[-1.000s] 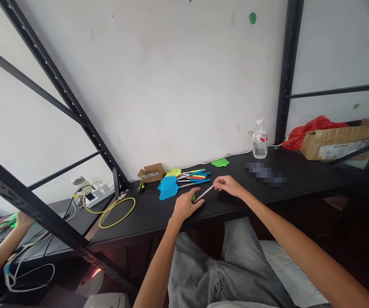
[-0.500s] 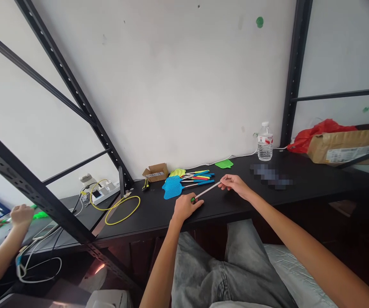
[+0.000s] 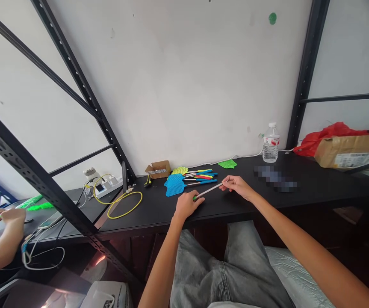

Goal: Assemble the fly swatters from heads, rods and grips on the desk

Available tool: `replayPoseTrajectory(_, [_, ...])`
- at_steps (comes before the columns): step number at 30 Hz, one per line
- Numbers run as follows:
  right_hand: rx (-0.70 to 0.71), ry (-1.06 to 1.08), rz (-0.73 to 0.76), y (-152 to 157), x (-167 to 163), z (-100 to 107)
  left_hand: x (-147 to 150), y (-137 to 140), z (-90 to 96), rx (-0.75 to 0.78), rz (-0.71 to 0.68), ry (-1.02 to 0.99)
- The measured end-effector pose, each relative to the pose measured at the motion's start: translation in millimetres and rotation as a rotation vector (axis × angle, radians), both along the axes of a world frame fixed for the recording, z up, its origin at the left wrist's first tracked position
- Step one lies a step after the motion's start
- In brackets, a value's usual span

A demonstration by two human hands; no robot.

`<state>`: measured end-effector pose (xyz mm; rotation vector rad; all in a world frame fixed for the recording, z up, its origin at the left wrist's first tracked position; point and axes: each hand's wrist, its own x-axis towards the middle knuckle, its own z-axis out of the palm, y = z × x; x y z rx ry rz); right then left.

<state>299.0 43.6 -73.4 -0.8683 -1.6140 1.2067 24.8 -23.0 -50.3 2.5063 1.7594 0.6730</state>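
Note:
My left hand (image 3: pixel 187 205) is closed around the green end of a thin, pale fly swatter handle (image 3: pixel 208 191), just above the front of the black table (image 3: pixel 161 214). At the rod's other end, my right hand (image 3: pixel 234 186) pinches the tip between thumb and fingers. No swatter head shows on this rod. Behind my hands lie several fly swatters with mesh heads, a blue fly swatter (image 3: pixel 175 185) in front and a yellow-green swatter head (image 3: pixel 180 170) behind it. A loose green swatter head (image 3: pixel 227 164) rests near the wall.
A small open cardboard box (image 3: pixel 157 170) and a yellow cable (image 3: pixel 125 216) are to the left. On the right stand a water bottle (image 3: pixel 270 143) and a large carton (image 3: pixel 352 152) with red plastic. A shelf post (image 3: pixel 36 173) separates me from another person's hands (image 3: pixel 9 217).
The view has shifted slightly, moving the scene a little rightward. My hands keep their hold on the rod. At the left, the other person's hands have moved.

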Motion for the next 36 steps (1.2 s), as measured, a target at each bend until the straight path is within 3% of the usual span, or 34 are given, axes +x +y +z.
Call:
replayPoseTrajectory(16, [0.032, -0.067, -0.017, 0.2, -0.9, -1.4, 2.3, -2.4, 1.7, 0.012, 0.036, 0.022])
replayPoseTrajectory(36, [0.137, -0.183, -0.029, -7.8, -4.1, 2.7, -0.1, -2.5, -1.4, 0.176, -0.102, -0.034])
